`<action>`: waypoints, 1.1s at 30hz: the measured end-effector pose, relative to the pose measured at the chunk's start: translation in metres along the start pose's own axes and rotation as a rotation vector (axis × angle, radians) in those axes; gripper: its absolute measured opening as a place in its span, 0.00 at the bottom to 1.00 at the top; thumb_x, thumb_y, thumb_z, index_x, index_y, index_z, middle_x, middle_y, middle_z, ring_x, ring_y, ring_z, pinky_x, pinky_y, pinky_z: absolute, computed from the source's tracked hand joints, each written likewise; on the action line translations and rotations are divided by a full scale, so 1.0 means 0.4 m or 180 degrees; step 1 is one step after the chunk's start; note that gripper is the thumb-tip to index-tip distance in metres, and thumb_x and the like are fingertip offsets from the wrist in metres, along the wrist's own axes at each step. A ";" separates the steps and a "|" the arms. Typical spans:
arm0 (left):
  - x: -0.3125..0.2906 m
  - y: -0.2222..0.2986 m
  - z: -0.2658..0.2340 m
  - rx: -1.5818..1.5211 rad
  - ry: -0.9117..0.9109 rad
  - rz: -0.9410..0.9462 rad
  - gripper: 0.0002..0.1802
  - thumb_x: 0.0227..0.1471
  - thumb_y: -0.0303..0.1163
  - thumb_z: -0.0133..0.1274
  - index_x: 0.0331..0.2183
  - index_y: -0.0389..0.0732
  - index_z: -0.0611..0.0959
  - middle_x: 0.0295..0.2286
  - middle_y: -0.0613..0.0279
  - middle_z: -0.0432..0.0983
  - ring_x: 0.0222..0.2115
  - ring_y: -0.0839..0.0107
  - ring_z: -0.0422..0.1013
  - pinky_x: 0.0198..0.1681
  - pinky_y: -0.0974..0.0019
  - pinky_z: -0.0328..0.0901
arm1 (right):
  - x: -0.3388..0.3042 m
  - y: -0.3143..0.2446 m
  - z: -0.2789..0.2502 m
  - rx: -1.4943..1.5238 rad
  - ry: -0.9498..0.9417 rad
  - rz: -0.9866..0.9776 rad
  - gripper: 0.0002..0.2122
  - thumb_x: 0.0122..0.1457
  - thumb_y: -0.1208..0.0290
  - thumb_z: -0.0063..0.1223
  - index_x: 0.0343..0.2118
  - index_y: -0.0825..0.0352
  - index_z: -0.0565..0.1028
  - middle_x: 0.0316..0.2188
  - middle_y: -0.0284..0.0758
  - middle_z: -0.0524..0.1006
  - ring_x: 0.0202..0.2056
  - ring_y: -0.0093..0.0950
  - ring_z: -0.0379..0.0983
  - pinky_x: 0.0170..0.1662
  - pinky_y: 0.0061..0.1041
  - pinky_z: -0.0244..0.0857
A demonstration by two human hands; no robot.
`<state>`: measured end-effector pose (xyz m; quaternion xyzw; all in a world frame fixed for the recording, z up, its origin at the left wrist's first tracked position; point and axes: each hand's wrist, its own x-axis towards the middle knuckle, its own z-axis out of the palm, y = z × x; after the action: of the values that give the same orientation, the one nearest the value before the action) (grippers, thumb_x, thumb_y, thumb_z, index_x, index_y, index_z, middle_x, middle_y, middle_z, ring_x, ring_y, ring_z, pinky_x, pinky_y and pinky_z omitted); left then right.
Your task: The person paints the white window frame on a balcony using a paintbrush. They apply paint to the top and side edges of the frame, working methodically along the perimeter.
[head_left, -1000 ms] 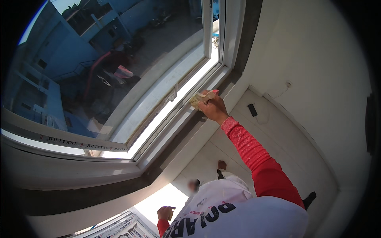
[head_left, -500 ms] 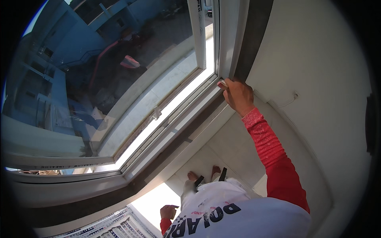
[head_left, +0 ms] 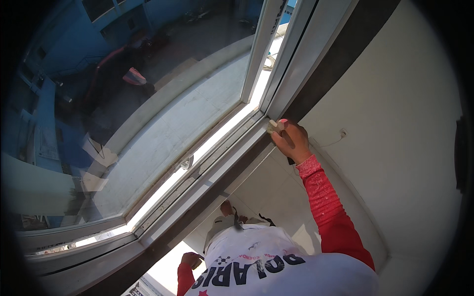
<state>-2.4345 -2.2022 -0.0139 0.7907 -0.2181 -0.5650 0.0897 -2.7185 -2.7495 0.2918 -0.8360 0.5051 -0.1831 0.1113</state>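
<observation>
My right hand (head_left: 292,141), in a red sleeve, is closed at the inner corner of the white window frame (head_left: 232,148). It grips a small pale piece (head_left: 272,127), which looks soft or crumbly; its exact kind does not show. The piece is against or very close to the frame's corner. Beyond it is the window's tinted glass sash (head_left: 197,93), standing ajar with a bright gap along its edge. A small pale catch (head_left: 186,162) sits by the sash's lower edge. My left hand (head_left: 189,259) hangs low beside my white shirt, fingers curled, with a small dark thing at them.
A dark strip (head_left: 326,69) borders the frame beside the pale wall (head_left: 395,98). A socket with a thin cable (head_left: 343,132) is on that wall. Light floor tiles (head_left: 276,190) lie beneath me. Printed white strips (head_left: 143,287) lie at the lower left.
The view has shifted, so the window and wall sit differently. My right hand stays by the frame's corner, now turned slightly with the pale piece more visible. My left hand remains low.
</observation>
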 end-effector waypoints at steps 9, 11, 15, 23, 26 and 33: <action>0.136 0.001 -0.068 0.0797 -0.0465 0.0121 0.17 0.51 0.41 0.62 0.38 0.39 0.88 0.33 0.57 0.85 0.32 0.69 0.79 0.38 0.64 0.71 | 0.013 0.000 -0.005 -0.0409 0.0294 -0.0019 0.09 0.55 0.63 0.59 0.35 0.60 0.76 0.31 0.37 0.76 0.33 0.42 0.76 0.37 0.38 0.72; 0.140 0.017 -0.077 0.0671 -0.0427 0.0124 0.17 0.52 0.42 0.62 0.38 0.39 0.88 0.33 0.57 0.85 0.32 0.69 0.78 0.38 0.63 0.71 | 0.005 -0.016 -0.014 -0.0296 0.0520 -0.0120 0.09 0.56 0.63 0.59 0.34 0.61 0.75 0.30 0.38 0.75 0.33 0.42 0.76 0.36 0.40 0.71; 0.127 0.039 -0.092 0.0364 -0.0307 0.0118 0.17 0.52 0.42 0.62 0.38 0.39 0.88 0.32 0.58 0.85 0.31 0.70 0.78 0.37 0.63 0.71 | -0.021 -0.049 0.078 -0.0129 0.0360 -0.0111 0.09 0.54 0.66 0.62 0.34 0.62 0.74 0.31 0.37 0.74 0.32 0.41 0.75 0.33 0.39 0.71; 0.040 0.036 -0.036 -0.0719 0.0531 0.0046 0.15 0.53 0.41 0.61 0.33 0.38 0.89 0.26 0.59 0.83 0.26 0.72 0.75 0.32 0.64 0.69 | -0.184 -0.327 0.145 0.0643 -0.0210 -0.1360 0.10 0.51 0.70 0.64 0.34 0.62 0.74 0.29 0.36 0.71 0.31 0.38 0.75 0.30 0.37 0.70; -0.033 -0.012 0.040 -0.1114 0.0778 -0.0201 0.14 0.52 0.39 0.61 0.34 0.38 0.89 0.27 0.58 0.83 0.27 0.70 0.77 0.33 0.64 0.71 | -0.174 -0.265 0.103 0.1346 -0.0487 -0.1149 0.10 0.49 0.71 0.65 0.34 0.63 0.76 0.30 0.35 0.73 0.31 0.37 0.77 0.31 0.35 0.71; -0.283 -0.046 0.299 -0.1128 0.1032 -0.1005 0.13 0.50 0.38 0.61 0.34 0.39 0.90 0.29 0.55 0.84 0.31 0.67 0.78 0.38 0.61 0.72 | -0.053 -0.049 0.077 0.0386 0.0564 -0.1023 0.07 0.54 0.72 0.61 0.34 0.65 0.76 0.28 0.36 0.73 0.30 0.38 0.76 0.30 0.35 0.69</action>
<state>-2.5719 -2.1230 0.0344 0.8669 0.0270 -0.4674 0.1712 -2.6990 -2.7215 0.2671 -0.8783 0.3609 -0.3015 0.0858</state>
